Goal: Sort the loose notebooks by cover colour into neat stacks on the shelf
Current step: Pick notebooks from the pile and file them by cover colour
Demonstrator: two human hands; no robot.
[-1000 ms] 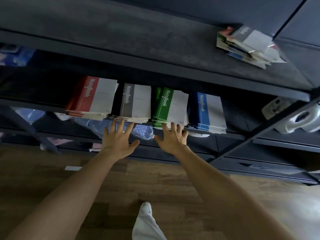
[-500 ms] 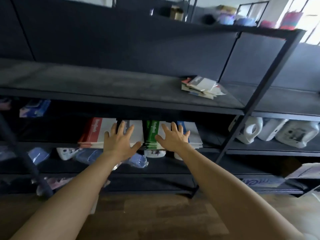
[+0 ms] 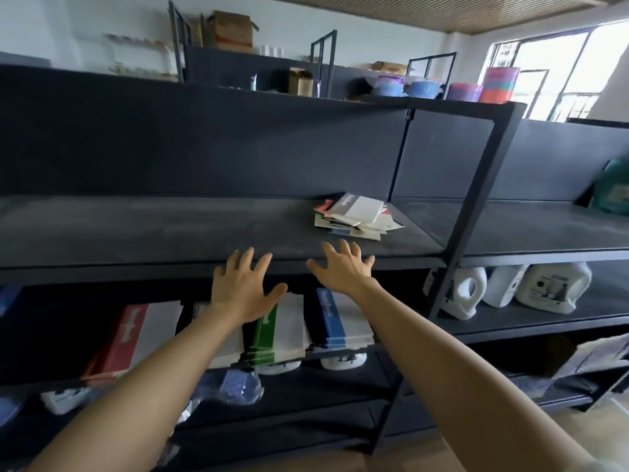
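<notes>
Head view: upper shelf board (image 3: 136,229) is the ref point. Loose pile of notebooks (image 3: 357,216) lies on it toward its right end, messy, covers fanned at diff angles, white/grey one on top. L hand (image 3: 243,291) is raised in front of the board's front edge, fingers straight & spread, holding nothing. R hand (image 3: 343,270) is the same, fingertips up over the edge, just short of the pile, not touching it. Below the board, on the next level down, sorted stacks sit side by side: red stack (image 3: 132,335), then a stack mostly hidden by the L forearm (image 3: 200,310) (colour can't tell), green stack (image 3: 269,332), blue stack (image 3: 330,318). Also under the board, past its right end: white jugs (image 3: 551,291). One level lower still, a clear plastic bottle (image 3: 235,386) lies on its side.
</notes>
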